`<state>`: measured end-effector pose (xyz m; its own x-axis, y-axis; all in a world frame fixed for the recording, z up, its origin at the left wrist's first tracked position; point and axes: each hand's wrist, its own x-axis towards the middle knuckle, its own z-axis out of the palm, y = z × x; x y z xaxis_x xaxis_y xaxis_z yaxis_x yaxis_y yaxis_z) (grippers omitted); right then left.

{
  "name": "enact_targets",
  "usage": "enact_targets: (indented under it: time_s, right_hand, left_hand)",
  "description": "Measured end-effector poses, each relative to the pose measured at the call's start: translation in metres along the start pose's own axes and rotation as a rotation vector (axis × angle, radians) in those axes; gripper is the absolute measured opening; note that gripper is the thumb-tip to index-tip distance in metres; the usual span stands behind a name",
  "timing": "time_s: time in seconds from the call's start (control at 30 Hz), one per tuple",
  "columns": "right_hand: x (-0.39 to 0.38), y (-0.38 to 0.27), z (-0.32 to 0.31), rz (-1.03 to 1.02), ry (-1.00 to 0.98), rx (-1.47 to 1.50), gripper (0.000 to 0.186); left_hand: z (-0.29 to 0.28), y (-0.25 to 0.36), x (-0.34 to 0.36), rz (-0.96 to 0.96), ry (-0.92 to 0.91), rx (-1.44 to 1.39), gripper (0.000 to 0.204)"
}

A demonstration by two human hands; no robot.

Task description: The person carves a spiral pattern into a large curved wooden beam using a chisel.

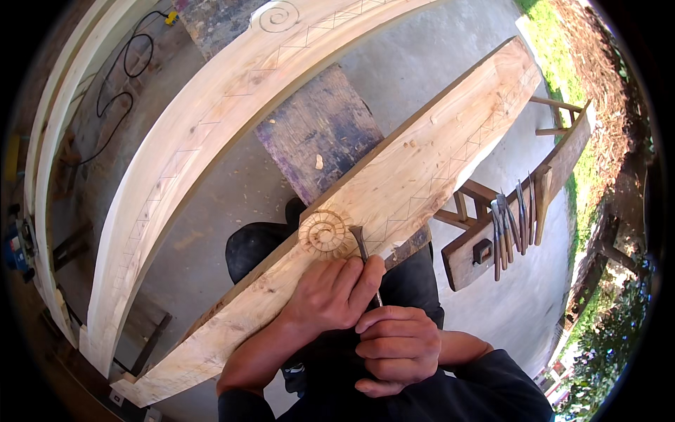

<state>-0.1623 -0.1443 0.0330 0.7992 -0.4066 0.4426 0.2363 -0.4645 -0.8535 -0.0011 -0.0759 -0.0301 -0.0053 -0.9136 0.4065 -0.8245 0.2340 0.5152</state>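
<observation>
A long pale wooden board (415, 165) lies slantwise in front of me, with a round spiral relief (325, 233) carved near its middle. My left hand (330, 294) rests on the board, its fingers closed round the shank of a carving chisel (360, 243). The chisel's flared tip meets the wood just right of the spiral. Lower down, my right hand (399, 346) is wrapped round the rear part of the same chisel, whose handle its fingers hide. Pencilled zigzag lines run along the board beyond the tip.
Beyond lies a long curved beam (169, 155) with pencil marks. Under the board is a stained plank (320, 133) with wood chips. Several chisels and a wooden mallet (544, 204) rest on a narrow bench (460, 261) at right. A black cable (128, 63) trails at far left.
</observation>
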Motion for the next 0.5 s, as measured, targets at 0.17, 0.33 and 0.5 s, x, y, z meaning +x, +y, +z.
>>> enact_targets:
  time_s: [0.17,0.33,0.5]
  right_hand:
    - [0.0038,0.0011,-0.0008,0.010,-0.011,0.004,0.037]
    - [0.0043,0.0019,-0.0013,0.021,-0.027,-0.001,0.038]
    - [0.0059,0.0025,-0.0006,0.016,-0.026,-0.001,0.039]
  left_hand:
    - [-0.0001,-0.0005,-0.0010,-0.016,-0.007,-0.010,0.029]
    - [0.0001,-0.0015,-0.0008,-0.028,-0.008,-0.023,0.030]
    - [0.0000,-0.0015,-0.0011,-0.039,0.000,-0.040,0.031]
